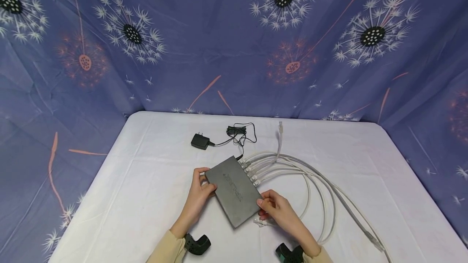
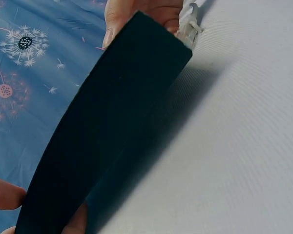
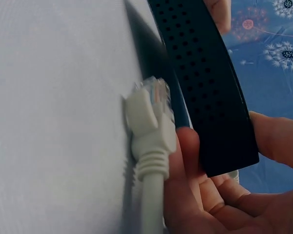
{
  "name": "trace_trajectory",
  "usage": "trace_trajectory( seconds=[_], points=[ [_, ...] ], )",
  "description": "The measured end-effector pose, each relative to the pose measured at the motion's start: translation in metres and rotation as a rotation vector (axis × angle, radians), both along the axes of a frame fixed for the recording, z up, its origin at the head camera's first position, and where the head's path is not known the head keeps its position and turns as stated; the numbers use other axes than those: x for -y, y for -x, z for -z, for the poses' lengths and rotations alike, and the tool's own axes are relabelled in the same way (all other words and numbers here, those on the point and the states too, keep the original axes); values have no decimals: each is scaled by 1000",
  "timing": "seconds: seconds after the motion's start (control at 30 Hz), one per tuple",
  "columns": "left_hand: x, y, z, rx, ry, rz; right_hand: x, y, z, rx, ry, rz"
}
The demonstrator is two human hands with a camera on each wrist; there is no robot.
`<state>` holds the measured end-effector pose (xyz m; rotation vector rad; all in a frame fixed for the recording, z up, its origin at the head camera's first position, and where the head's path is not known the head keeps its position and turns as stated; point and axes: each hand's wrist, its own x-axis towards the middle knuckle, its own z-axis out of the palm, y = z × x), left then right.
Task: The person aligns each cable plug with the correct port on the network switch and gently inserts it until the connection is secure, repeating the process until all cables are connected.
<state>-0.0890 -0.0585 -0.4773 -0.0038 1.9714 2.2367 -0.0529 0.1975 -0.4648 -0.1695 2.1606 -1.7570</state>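
Note:
A dark grey network switch [image 1: 234,192], lettered TP-LINK, is held between both hands, turned at an angle over the white table. The left hand [image 1: 201,190] grips its left edge, thumb on top and fingers below. At the opposite corner the right hand [image 1: 278,210] pinches the case the same way. Several white and grey network cables [image 1: 292,169] are plugged along its far right side, beside a thin black power lead. One loose cable plug [image 3: 149,114] lies on the cloth beside the right fingers. The vented side [image 3: 190,63] shows in the right wrist view.
A black power adapter [image 1: 200,141] lies behind the switch, its cord bundled [image 1: 236,130]. One cable end [image 1: 280,127] points to the back, while others loop right and forward across the white table [image 1: 146,165]. A patterned blue curtain [image 1: 212,31] hangs behind.

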Motion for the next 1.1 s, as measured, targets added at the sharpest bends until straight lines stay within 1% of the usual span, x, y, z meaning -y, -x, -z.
trace_trajectory(
  seconds=[0.07,0.2,0.3,0.43,0.53,0.67,0.73,0.83,1.0,1.1],
  points=[
    [1,-1,0,-9,34,0,-1,0,0,5,-5,3],
    [3,-2,0,-57,161,-13,-3,1,1,20,-14,28],
    [3,-2,0,-94,244,-33,-3,1,1,15,-23,54],
    [3,-1,1,-140,325,-60,-3,2,0,-9,-43,82],
    [3,-1,1,-180,368,-69,-3,2,0,-25,-58,94],
    [1,-2,0,-233,442,-89,-2,2,-1,-30,-88,118],
    [0,-2,-1,-242,494,-106,-1,2,-1,-34,-105,133],
    [-2,-2,-2,-253,556,-114,0,2,-2,-53,-129,152],
    [-4,0,-3,-263,580,-115,1,5,-1,-76,-165,177],
    [-4,1,-2,-247,588,-116,2,6,0,-72,-169,195]
  ],
)
